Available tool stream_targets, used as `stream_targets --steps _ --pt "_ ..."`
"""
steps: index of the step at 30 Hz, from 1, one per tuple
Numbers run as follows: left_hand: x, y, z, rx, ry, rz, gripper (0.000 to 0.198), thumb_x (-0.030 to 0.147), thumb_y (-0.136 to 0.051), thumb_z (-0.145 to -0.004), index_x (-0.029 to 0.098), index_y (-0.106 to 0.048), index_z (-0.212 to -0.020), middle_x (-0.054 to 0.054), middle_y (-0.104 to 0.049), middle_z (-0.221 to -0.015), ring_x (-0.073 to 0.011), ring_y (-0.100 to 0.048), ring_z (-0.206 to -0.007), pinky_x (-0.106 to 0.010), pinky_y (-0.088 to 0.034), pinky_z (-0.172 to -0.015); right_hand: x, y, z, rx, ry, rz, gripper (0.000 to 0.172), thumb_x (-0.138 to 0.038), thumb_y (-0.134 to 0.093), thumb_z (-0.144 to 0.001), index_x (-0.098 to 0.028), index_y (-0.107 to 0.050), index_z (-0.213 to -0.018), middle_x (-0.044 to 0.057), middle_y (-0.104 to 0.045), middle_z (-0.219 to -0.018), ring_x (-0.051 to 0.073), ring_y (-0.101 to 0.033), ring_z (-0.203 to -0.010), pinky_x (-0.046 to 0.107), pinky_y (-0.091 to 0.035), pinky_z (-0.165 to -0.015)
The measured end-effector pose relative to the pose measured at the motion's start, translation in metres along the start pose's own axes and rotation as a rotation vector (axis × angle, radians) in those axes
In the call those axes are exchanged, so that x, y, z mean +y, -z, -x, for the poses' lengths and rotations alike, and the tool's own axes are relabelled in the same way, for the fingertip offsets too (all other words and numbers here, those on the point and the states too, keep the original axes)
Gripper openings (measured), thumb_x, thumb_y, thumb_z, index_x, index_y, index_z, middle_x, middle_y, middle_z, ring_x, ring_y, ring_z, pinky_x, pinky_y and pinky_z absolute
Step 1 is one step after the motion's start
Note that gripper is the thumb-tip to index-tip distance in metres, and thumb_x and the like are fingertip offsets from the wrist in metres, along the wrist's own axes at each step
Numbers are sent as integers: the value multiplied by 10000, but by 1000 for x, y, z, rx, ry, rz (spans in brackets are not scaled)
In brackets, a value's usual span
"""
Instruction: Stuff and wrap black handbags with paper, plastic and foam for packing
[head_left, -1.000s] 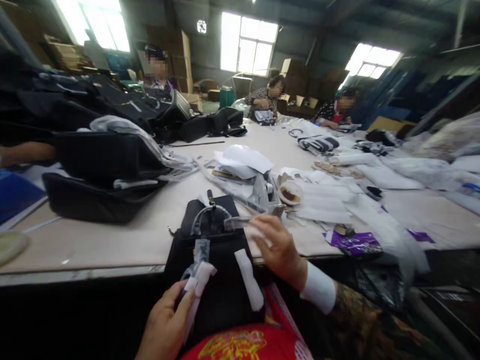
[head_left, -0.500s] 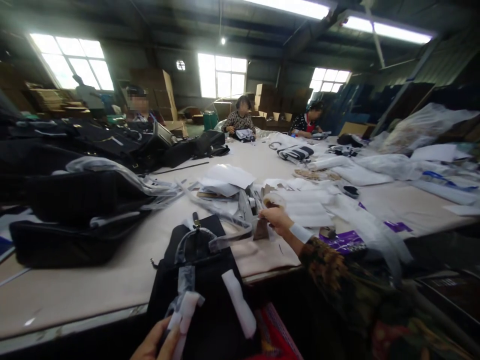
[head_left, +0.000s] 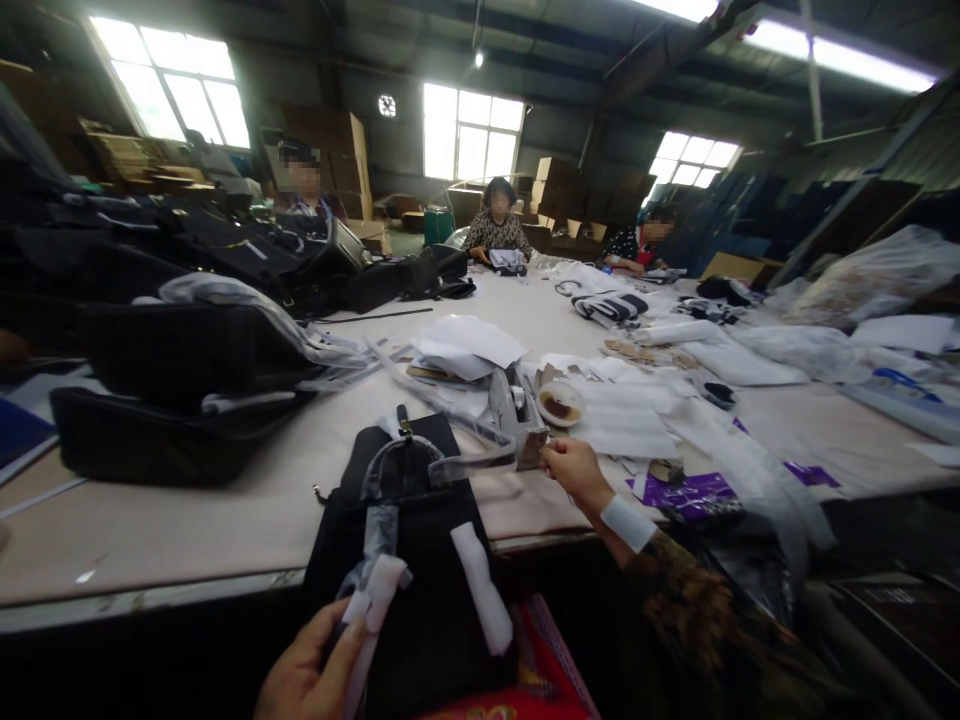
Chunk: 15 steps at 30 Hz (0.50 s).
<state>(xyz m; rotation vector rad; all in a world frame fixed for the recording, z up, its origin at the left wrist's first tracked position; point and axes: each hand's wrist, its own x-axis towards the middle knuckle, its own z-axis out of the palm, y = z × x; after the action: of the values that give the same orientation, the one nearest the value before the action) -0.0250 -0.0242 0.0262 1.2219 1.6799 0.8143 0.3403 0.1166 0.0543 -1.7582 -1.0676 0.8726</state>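
A black backpack (head_left: 427, 560) leans against the table edge in front of me, its top handle wrapped in clear film. My left hand (head_left: 311, 660) grips a strap wrapped in white foam (head_left: 384, 580) at the bag's left side. Another strip of white foam (head_left: 480, 590) covers the right strap. Beyond the bag, my right hand (head_left: 581, 475) is closed, thumb and fingertips pinched together at the front end of a grey tape dispenser (head_left: 516, 405). What lies in that pinch is too small to make out. A roll of tape (head_left: 561, 403) is beside the dispenser.
Stacked black bags (head_left: 172, 370) fill the table's left side. White sheets (head_left: 469, 345) lie behind the dispenser; foam sheets (head_left: 630, 420) and a purple plastic packet (head_left: 686, 495) are to the right. Several people sit or stand across the table, one in a patterned top (head_left: 499, 235).
My right hand has moved slightly down, from beside the tape roll to the dispenser's front end. The left hand keeps its grip. The whole view has shifted a little.
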Motion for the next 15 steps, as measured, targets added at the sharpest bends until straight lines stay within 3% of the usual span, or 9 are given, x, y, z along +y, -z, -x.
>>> stream_targets --steps 2,4,7,10,12,15 --pt "3 -2 4 40 -8 -5 506 636 -627 -775 227 -747 -1048 -43 -770 -1005 -281 -708 -945 -331 -573 -852 -2 0 11 -46 4 44 179 -304 -647 -667 -152 -613 -580 8 -584 -502 103 -473 -444 218 -334 -431" --pt "7 -4 11 98 -41 -23 449 570 -611 -816 216 -739 -1059 -60 -757 -1023 -273 -695 -956 -346 -556 -876 -10 -7 37 -191 31 57 206 -345 -667 -711 -146 -666 -659 15 -630 -571 104 -490 -475 222 -361 -460" --pt "14 -9 18 170 -156 -67 336 450 -583 -877 201 -730 -1047 -82 -724 -1042 -255 -667 -989 -361 -527 -910 -32 -31 91 -637 88 26 254 -401 -650 -802 -157 -700 -756 8 -646 -632 103 -497 -512 221 -375 -489" --pt "17 -14 21 234 -290 -138 247 353 -556 -916 182 -717 -994 -90 -691 -974 -241 -637 -965 -378 -518 -893 -55 -67 138 -888 130 37 231 -363 -633 -833 -167 -703 -733 1 -641 -617 104 -495 -524 221 -370 -503" --pt "16 -15 22 255 -382 -193 197 299 -545 -933 178 -697 -966 -82 -671 -915 -237 -609 -949 -392 -511 -880 -62 -93 158 -934 174 47 222 -311 -618 -840 -170 -696 -687 -4 -639 -609 107 -516 -554 220 -389 -543" --pt "13 -15 24 296 -492 -257 147 222 -530 -935 173 -662 -976 -80 -650 -896 -243 -572 -954 -410 -500 -881 -61 -126 168 -901 181 50 244 -267 -598 -841 -168 -675 -632 -4 -640 -604 114 -546 -584 222 -406 -581"
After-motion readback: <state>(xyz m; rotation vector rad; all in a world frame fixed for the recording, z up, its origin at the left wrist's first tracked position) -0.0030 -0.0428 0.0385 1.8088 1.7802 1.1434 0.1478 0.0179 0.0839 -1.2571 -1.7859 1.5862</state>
